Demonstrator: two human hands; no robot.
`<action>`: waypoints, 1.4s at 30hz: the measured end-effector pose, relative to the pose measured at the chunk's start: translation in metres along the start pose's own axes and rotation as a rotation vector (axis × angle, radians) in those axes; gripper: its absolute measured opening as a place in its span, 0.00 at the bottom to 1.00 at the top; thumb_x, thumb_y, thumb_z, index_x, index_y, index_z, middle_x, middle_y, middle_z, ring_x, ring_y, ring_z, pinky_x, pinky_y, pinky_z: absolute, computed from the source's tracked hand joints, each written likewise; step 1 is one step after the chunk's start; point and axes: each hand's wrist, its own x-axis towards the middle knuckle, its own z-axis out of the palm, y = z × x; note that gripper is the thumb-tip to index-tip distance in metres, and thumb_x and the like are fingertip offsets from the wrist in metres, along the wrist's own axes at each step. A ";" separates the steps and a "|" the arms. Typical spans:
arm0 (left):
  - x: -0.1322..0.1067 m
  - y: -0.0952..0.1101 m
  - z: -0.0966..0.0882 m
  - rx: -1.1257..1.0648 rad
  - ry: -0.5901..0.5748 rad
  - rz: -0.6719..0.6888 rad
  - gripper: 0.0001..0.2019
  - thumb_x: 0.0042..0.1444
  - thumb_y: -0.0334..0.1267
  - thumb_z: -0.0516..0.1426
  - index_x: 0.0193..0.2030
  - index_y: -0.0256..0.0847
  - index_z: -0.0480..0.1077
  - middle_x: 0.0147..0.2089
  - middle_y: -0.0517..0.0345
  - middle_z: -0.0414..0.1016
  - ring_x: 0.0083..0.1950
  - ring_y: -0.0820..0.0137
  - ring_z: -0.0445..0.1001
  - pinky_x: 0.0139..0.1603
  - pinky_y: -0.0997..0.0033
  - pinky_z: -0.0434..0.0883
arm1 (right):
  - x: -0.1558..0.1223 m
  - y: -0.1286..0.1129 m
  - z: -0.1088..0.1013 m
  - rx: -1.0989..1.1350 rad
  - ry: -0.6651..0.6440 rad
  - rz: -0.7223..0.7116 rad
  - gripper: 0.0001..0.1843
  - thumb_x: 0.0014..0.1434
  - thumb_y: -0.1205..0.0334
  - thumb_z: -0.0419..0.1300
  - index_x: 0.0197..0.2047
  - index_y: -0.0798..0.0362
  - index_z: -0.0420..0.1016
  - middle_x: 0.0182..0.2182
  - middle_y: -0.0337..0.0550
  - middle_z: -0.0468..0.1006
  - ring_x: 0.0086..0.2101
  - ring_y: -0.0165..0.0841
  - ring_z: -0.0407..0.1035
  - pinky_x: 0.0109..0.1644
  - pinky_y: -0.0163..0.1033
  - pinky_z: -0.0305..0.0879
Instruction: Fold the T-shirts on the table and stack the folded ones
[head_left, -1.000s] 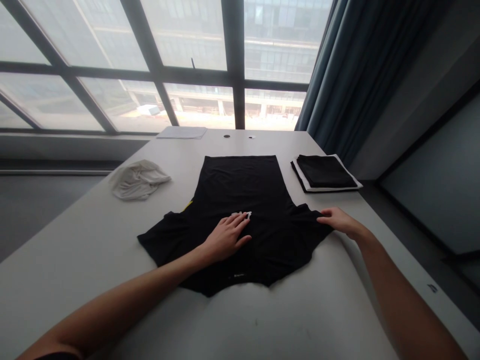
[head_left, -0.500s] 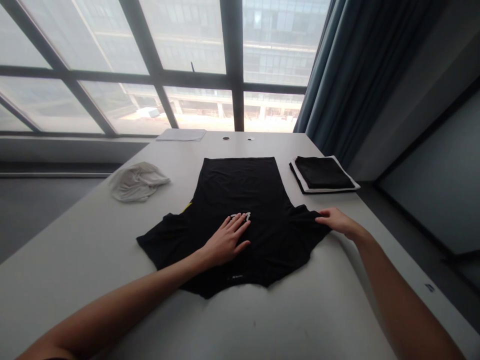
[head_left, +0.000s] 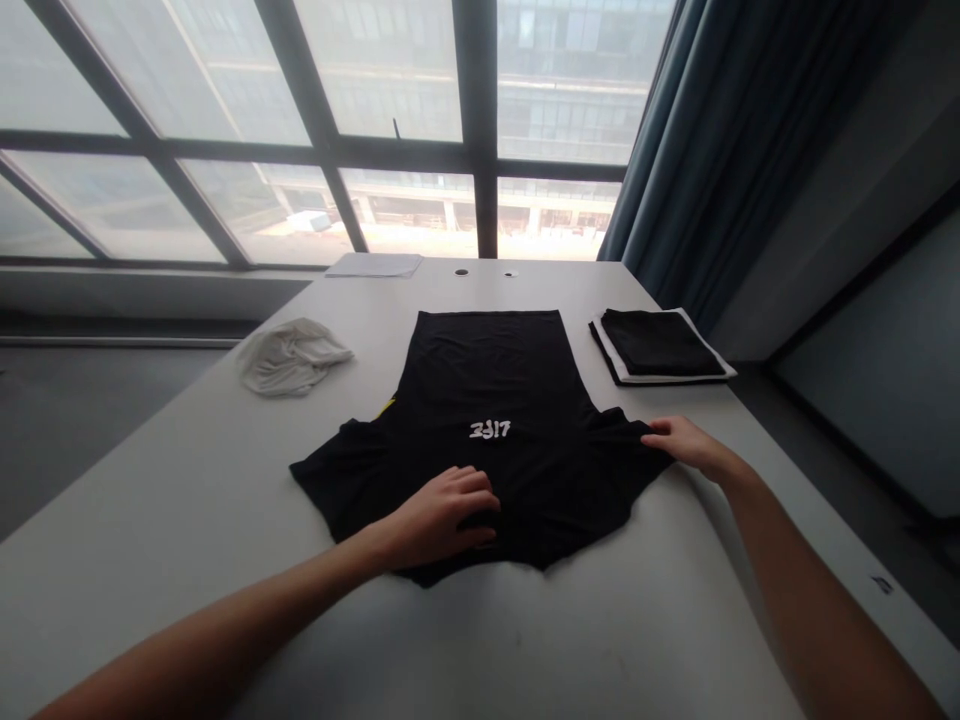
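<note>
A black shirt (head_left: 510,370) lies spread flat on the table (head_left: 187,470), its neckline on the near side and its hem on the far side. White lettering (head_left: 490,430) on the shirt's middle reads upside down from here, and a bit of yellow (head_left: 386,407) shows at the shirt's left edge. The left hand (head_left: 442,512) is over the near part of the shirt, fingers curled and thumb apart from them; whether it touches the fabric is hard to tell. The right hand (head_left: 686,443) pinches the end of the shirt's right sleeve. Left of the shirt sits a crumpled pale cloth (head_left: 294,357); to its right, a folded black and white stack (head_left: 660,345). Beyond the shirt, to the far left, are white sheets (head_left: 375,265). Behind the shirt and table stand windows (head_left: 397,70), with a blue curtain (head_left: 697,150) to the shirt's far right.
</note>
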 end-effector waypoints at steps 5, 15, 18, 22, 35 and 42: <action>-0.016 0.019 0.021 0.136 -0.048 0.101 0.07 0.62 0.40 0.61 0.45 0.42 0.74 0.42 0.53 0.74 0.41 0.65 0.72 0.43 0.66 0.71 | 0.003 0.004 0.000 0.000 0.004 0.014 0.12 0.50 0.61 0.68 0.37 0.58 0.83 0.37 0.49 0.84 0.40 0.41 0.77 0.46 0.39 0.71; -0.020 0.024 0.014 -0.160 -0.098 0.166 0.05 0.65 0.35 0.57 0.42 0.42 0.75 0.38 0.54 0.75 0.40 0.69 0.75 0.42 0.72 0.71 | -0.001 0.002 -0.003 -0.041 0.041 0.004 0.12 0.52 0.59 0.67 0.39 0.56 0.83 0.36 0.47 0.84 0.39 0.40 0.77 0.42 0.38 0.70; -0.015 0.024 -0.001 -0.176 -0.148 0.189 0.08 0.67 0.41 0.57 0.45 0.43 0.77 0.40 0.53 0.77 0.41 0.67 0.77 0.43 0.71 0.73 | -0.002 0.000 -0.003 -0.044 0.037 0.010 0.12 0.52 0.59 0.67 0.38 0.56 0.83 0.35 0.47 0.84 0.38 0.40 0.76 0.41 0.37 0.70; 0.014 0.001 -0.014 -0.062 0.036 -0.003 0.16 0.72 0.44 0.48 0.55 0.44 0.75 0.52 0.51 0.78 0.52 0.66 0.77 0.56 0.67 0.71 | -0.004 -0.004 -0.003 -0.054 0.010 0.037 0.11 0.51 0.61 0.67 0.37 0.56 0.83 0.35 0.47 0.84 0.39 0.40 0.76 0.42 0.38 0.70; 0.031 -0.062 0.026 0.255 -0.057 -0.147 0.30 0.71 0.56 0.45 0.76 0.56 0.46 0.78 0.57 0.41 0.78 0.57 0.40 0.75 0.46 0.41 | -0.017 -0.016 -0.005 -0.063 -0.027 0.111 0.17 0.51 0.58 0.68 0.43 0.57 0.82 0.36 0.48 0.84 0.35 0.36 0.75 0.32 0.32 0.65; 0.054 -0.046 0.011 0.207 -0.090 -0.123 0.35 0.70 0.57 0.47 0.78 0.52 0.39 0.78 0.52 0.38 0.78 0.52 0.37 0.73 0.38 0.41 | -0.024 -0.019 -0.007 0.010 -0.202 0.147 0.33 0.49 0.49 0.73 0.56 0.54 0.77 0.43 0.52 0.83 0.39 0.40 0.78 0.33 0.34 0.69</action>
